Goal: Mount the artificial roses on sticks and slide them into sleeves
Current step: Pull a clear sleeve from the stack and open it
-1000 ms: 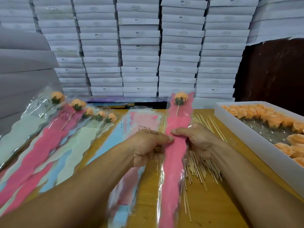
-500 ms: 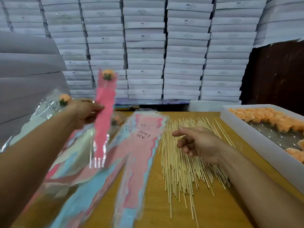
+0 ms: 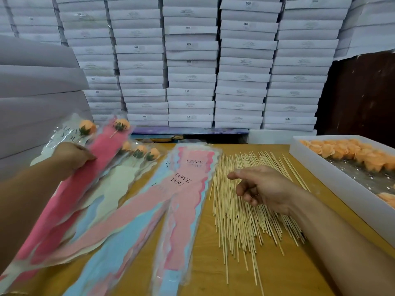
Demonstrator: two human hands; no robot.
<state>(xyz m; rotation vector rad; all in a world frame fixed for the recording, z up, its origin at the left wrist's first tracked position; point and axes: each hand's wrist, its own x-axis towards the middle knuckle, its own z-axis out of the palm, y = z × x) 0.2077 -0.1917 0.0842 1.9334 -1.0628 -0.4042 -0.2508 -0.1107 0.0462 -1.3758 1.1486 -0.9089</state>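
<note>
Left hand (image 3: 71, 155) grips the pink sleeve (image 3: 70, 189) with its rose (image 3: 122, 124) at the counter's (image 3: 277, 274) left edge; right hand (image 3: 260, 189), fingers loosely curled and holding nothing, hovers over the sticks (image 3: 241, 227).

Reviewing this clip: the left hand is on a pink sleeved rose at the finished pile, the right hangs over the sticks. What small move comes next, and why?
Probably the right hand drops to pinch one stick from the stick pile. It hovers just above them, fingers loosely curled and holding nothing, while the left hand rests on the pink sleeved rose lying with the other finished ones. Loose roses wait in the white tray.
</note>
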